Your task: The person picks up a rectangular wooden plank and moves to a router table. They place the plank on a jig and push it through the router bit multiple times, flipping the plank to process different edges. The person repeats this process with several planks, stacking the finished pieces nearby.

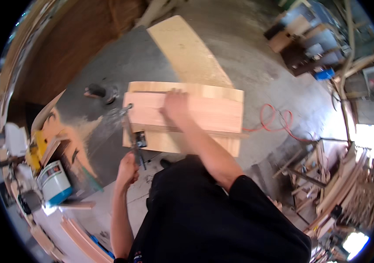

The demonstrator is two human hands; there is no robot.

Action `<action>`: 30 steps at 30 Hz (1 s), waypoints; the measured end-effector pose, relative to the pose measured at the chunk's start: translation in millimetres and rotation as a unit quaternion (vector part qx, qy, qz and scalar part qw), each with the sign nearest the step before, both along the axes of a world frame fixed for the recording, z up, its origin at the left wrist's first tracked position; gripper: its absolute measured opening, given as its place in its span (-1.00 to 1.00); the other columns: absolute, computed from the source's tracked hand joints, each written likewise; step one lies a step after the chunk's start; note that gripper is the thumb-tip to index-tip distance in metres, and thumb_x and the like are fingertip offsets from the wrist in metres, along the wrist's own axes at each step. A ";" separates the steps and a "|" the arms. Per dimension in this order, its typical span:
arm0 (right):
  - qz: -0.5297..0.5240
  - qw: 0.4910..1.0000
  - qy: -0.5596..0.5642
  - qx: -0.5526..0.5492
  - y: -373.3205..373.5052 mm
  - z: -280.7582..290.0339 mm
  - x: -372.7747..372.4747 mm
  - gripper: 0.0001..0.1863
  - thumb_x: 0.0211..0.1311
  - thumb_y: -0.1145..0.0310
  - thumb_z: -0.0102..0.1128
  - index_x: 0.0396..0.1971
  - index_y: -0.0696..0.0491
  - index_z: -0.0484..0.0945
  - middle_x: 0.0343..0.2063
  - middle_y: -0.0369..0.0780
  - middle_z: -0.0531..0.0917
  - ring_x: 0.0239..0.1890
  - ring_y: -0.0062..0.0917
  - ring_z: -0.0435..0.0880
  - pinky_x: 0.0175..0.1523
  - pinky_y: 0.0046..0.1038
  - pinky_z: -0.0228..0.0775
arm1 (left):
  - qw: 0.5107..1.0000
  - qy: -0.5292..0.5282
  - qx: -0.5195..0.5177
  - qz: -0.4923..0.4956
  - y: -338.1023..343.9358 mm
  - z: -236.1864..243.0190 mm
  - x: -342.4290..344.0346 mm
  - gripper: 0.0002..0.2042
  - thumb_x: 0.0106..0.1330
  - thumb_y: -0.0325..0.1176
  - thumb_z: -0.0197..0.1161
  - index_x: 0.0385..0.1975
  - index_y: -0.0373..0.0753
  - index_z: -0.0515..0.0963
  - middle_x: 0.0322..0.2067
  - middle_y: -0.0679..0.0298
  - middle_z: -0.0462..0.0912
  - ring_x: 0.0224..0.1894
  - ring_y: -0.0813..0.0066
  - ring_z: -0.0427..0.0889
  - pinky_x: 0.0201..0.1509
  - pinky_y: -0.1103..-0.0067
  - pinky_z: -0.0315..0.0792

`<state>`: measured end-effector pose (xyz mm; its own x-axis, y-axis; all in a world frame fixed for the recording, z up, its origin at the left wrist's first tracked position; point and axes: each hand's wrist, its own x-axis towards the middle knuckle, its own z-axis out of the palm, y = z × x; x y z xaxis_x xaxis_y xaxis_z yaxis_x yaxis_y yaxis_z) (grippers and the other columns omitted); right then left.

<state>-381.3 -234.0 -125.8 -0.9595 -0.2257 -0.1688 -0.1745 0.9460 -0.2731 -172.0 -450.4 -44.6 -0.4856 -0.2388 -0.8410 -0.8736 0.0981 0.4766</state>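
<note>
Heads up: that flat, pinkish wooden board (215, 111) in front of you, lying on the wider pale-yellow wooden panel (165, 146), could skid or twist if the long dark metal clamp-like tool (130, 129) at its left end pushes unevenly, and your fingers could get pinched. Your right hand (177, 105) is spread on top, fingers at the far edge, pressing rather than grasping, I think. Your left hand (127, 168) is curled by the tool's near end; too blurry to tell if it's gripping.
</note>
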 end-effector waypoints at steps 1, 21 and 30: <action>0.022 0.999 -0.033 -0.004 -3.5 1.8 -1.6 -0.38 0.05 -0.01 0.52 -0.03 0.16 0.62 -0.02 -0.05 0.66 0.07 -0.22 0.65 0.16 -0.09 0.45 | 1.000 -0.006 -0.004 -0.017 4.0 10.5 -1.2 -0.63 0.63 0.16 -0.16 -0.22 0.01 0.34 -0.72 0.50 0.18 -0.81 0.64 0.20 -0.78 0.56 0.06; 0.042 0.971 -0.151 -0.179 19.0 -29.2 -59.8 -0.51 0.10 0.07 0.50 -0.15 0.12 0.58 -0.21 -0.04 0.74 -0.10 -0.17 0.73 -0.02 -0.21 0.54 | 0.967 0.148 -0.167 -0.120 5.8 -18.0 9.5 -0.52 0.64 -0.14 -0.21 0.22 -0.44 0.43 -0.02 -0.27 0.65 0.09 -0.25 0.61 0.19 0.12 0.44; 0.056 0.973 -0.138 -0.176 18.5 -37.5 -61.4 -0.48 0.10 0.07 0.55 -0.11 0.14 0.58 -0.26 -0.06 0.75 -0.17 -0.23 0.74 -0.04 -0.25 0.56 | 0.962 0.179 -0.173 -0.108 0.9 -42.1 19.2 -0.52 0.65 -0.13 -0.16 0.28 -0.40 0.43 -0.46 0.11 0.61 -0.53 0.33 0.57 -0.39 0.35 0.45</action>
<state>-442.7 -215.4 -163.3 -0.8546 -0.4162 -0.3106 -0.1441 0.7647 -0.6281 -152.9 -449.5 -86.7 -0.7993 -0.3357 -0.4984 -0.6007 0.4665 0.6493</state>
